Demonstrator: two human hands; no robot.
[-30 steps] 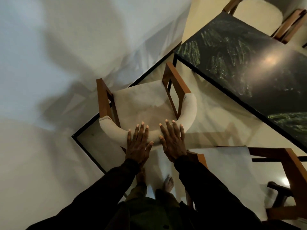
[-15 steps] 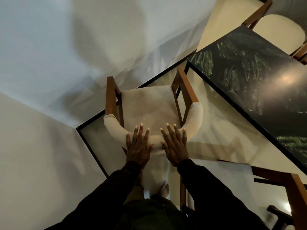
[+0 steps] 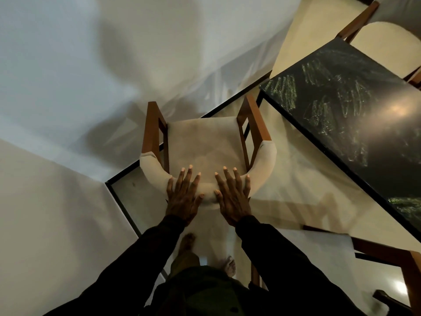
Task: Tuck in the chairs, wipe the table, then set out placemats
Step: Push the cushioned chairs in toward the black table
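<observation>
Seen from above, a chair [image 3: 205, 144] with a pale cushioned seat, a padded curved backrest and brown wooden arms stands on the pale floor [image 3: 45, 224], its front facing away from the person and toward the white wall [image 3: 91, 53]. The left hand [image 3: 182, 199] lies flat on the top of the backrest, fingers spread and pointing forward over the seat, its grip open with the palm pressing down and nothing clasped. The right hand [image 3: 233, 201] lies beside it on the same padded rail, likewise flat and spread, the two thumbs near one another but apart. Both arms are in dark sleeves [image 3: 273, 258]. The chair sits beside the corner of the dark tabletop [image 3: 353, 133], to its left in the view, with its right wooden arm close to that corner; it is not under the tabletop. The tabletop surface is black and glossy, marked with greenish streaks and a bright reflection of a lamp. At the far end of the tabletop a second chair [image 3: 387, 42] shows its pale seat and wooden frame, partly cut by the edge of the view. At lower right a third chair [image 3: 398, 254] is partly visible, its wooden frame just beside the near edge of the tabletop. Two bare feet [image 3: 229, 265] stand on the floor behind the first chair, somewhat blurred.
</observation>
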